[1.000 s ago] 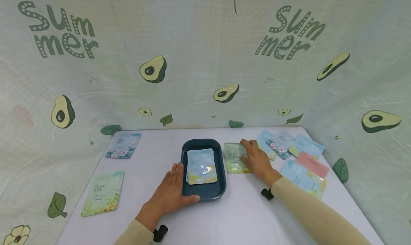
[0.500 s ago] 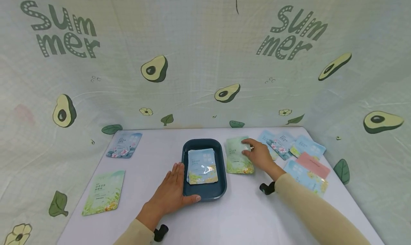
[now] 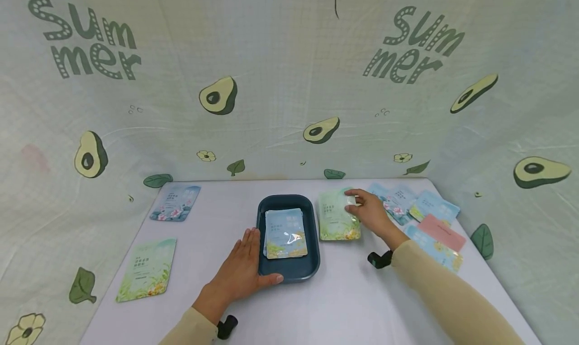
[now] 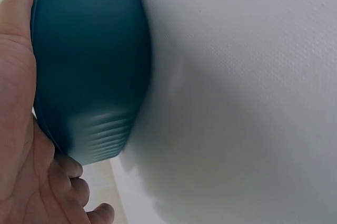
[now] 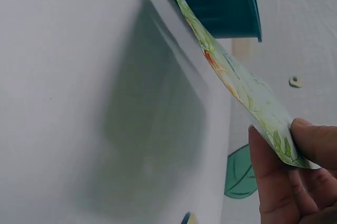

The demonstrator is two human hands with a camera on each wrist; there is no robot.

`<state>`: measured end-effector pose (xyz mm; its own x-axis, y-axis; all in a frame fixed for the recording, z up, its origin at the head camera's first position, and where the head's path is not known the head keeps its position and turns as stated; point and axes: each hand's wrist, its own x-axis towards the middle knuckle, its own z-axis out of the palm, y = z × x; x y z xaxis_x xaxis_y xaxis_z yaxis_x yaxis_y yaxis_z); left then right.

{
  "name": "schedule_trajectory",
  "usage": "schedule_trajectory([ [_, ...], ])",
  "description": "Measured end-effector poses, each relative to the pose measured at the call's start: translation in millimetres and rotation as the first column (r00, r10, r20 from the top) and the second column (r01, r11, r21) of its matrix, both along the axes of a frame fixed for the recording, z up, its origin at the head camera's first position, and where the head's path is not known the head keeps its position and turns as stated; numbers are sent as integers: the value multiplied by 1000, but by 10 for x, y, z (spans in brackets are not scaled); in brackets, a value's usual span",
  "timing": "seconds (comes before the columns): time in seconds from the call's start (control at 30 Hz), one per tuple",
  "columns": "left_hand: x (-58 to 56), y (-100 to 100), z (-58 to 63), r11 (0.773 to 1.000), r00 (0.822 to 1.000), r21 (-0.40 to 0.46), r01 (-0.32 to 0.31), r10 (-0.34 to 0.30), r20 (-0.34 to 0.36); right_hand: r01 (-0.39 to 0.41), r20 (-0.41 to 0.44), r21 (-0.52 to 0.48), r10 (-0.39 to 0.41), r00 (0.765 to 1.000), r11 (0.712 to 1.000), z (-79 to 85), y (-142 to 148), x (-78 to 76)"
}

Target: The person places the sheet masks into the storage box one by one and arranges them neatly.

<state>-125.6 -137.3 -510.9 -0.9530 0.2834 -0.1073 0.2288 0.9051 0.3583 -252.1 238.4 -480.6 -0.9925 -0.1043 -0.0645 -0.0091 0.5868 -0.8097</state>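
Note:
A dark blue tray [image 3: 288, 277] stands mid-table with a small stack of blue sachets [image 3: 285, 232] in it. My left hand [image 3: 244, 264] rests along the tray's left side, fingers straight and thumb spread over the near corner. In the left wrist view, the palm lies against the tray's rim [image 4: 89, 50]. To the right of the tray, my right hand [image 3: 371, 211] pinches a flat green sachet [image 3: 336, 217] by its right edge between thumb and fingers. The right wrist view has this sachet [image 5: 237, 84] tilted and raised, its shadow cast on the white table.
A blue sachet [image 3: 176, 203] lies at the back left, a green sachet [image 3: 147, 269] nearer on the left. Several blue sachets [image 3: 434, 206] and a pink card [image 3: 442, 232] lie at the right. A printed curtain [image 3: 271, 58] closes off the back.
My right hand has taken hold of the green sachet by its right edge and raised it from the table, moving slightly back. The left hand stays on the tray.

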Motion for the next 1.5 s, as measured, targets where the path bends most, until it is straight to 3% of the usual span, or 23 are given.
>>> schedule_trajectory([
  [0.33,19,16,19,1000,1000,11,-6,6,19,34,1,-172,-34,999,984,253,64,4],
  [0.6,21,14,18,1000,1000,-16,1,-1,10,48,16,-259,-45,999,965,481,-93,40],
  [0.73,21,13,41,999,1000,-38,3,-3,14,36,38,-342,-24,999,939,455,-253,65],
  [1.1,8,17,92,999,1000,-43,27,-27,8,0,71,-437,34,997,900,263,-730,175],
  [1.3,3,19,94,999,999,-40,36,-35,12,14,105,-457,39,994,889,213,-994,214],
  [1.5,-6,16,88,996,999,-66,54,-55,-3,5,109,-438,48,993,899,185,-1257,231],
])
